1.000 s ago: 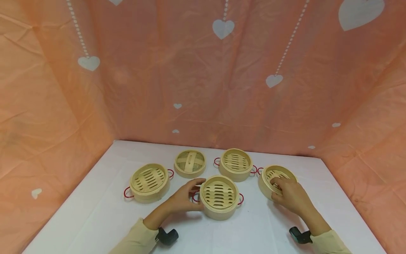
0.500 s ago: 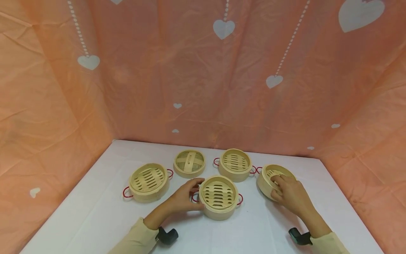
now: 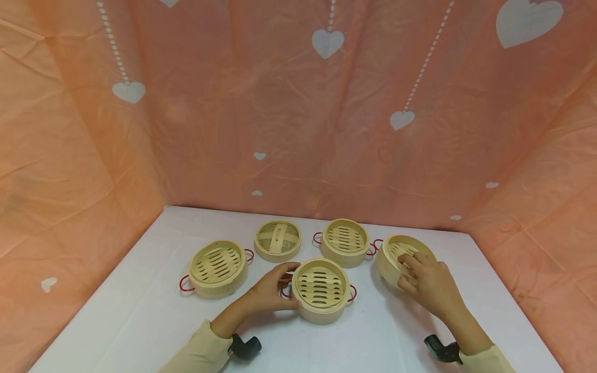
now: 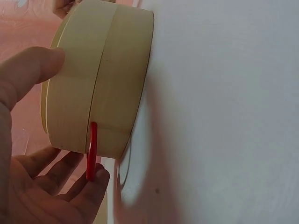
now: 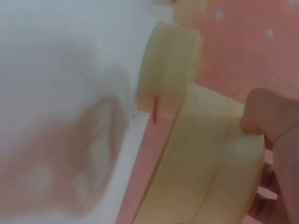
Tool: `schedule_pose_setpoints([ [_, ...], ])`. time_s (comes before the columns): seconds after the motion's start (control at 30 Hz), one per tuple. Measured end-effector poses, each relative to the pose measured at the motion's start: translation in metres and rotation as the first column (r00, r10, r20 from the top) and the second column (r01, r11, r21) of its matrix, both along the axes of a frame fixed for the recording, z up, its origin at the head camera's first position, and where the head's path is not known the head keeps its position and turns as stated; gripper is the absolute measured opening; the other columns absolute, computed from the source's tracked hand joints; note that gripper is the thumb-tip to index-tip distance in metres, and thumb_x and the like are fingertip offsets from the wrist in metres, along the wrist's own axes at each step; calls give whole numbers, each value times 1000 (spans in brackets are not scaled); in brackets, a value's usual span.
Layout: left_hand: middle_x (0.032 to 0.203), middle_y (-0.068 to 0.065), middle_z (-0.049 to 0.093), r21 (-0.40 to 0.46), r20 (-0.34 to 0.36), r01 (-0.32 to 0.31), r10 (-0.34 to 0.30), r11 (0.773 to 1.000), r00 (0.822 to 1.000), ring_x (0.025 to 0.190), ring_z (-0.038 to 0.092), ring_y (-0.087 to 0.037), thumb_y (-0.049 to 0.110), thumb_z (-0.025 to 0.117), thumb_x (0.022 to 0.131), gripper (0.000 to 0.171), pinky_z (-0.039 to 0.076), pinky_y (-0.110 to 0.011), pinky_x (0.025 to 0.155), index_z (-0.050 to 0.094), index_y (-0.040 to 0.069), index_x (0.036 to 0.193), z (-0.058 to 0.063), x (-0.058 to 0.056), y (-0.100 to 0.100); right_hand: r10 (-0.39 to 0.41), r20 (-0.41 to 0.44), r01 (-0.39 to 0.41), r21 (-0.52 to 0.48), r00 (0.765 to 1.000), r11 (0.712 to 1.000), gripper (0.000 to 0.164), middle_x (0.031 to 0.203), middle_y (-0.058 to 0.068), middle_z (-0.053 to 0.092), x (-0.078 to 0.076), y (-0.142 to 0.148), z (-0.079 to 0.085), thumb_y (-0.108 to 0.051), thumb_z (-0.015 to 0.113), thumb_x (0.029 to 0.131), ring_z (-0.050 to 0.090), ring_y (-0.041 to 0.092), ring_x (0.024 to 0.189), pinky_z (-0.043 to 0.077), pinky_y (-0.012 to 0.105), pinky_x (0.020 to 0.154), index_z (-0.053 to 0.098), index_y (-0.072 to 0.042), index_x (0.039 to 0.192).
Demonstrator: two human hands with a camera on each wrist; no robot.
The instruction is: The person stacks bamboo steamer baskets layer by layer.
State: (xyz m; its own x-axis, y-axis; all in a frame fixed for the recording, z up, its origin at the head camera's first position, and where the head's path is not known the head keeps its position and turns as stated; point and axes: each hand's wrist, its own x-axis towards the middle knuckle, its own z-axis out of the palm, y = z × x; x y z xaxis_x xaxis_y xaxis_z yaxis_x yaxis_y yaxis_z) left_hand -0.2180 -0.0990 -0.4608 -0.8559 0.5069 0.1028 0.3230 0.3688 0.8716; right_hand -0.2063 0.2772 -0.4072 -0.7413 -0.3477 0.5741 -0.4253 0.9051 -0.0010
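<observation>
Your right hand [image 3: 431,285] pinches the near side of the right steamer basket [image 3: 389,265], thumb against the outer wall, and holds it tilted and clear of the surface [image 3: 364,344]. Your left hand [image 3: 272,291] curves round the left side of the center steamer basket [image 3: 322,312], which stands upright, its thumb on the wall and fingers at the red handle [image 4: 92,151]. The step in hand looks like a lift, with your left hand steadying. The next move would call for a firm pinch, leveling the raised basket and clearing the back steamer basket [image 3: 345,257] just beside it.
</observation>
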Motion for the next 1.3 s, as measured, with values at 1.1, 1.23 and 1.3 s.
schedule_pose_setpoints([
  [1.1, 141, -13, 48, 23, 18, 24, -25, 999, 1000, 126, 52, -31, 19, 83, 71, 85, 43, -42, 105, 39, 4, 142, 1, -2, -1, 220, -78, -219, 20, 972, 975, 33, 78, -9, 50, 22, -55, 21, -21, 72, 61, 50, 12, 76, 39, 34, 64, 68, -21, 93],
  [1.23, 141, -13, 48, 31, 23, 31, -32, 999, 999, 127, 52, -31, 18, 83, 71, 84, 43, -42, 105, 39, 4, 141, 1, -2, -1, 243, -76, -242, 15, 967, 970, 32, 76, -11, 48, 23, -63, 22, -20, 72, 61, 49, 10, 75, 38, 32, 65, 67, -22, 93],
  [1.3, 141, -13, 47, 31, 26, 32, -33, 999, 999, 127, 52, -31, 17, 83, 72, 84, 43, -42, 105, 38, 4, 141, 1, -2, -1, 256, -79, -256, 14, 963, 967, 32, 76, -11, 46, 24, -66, 23, -19, 72, 62, 47, 9, 75, 38, 32, 65, 67, -22, 93],
])
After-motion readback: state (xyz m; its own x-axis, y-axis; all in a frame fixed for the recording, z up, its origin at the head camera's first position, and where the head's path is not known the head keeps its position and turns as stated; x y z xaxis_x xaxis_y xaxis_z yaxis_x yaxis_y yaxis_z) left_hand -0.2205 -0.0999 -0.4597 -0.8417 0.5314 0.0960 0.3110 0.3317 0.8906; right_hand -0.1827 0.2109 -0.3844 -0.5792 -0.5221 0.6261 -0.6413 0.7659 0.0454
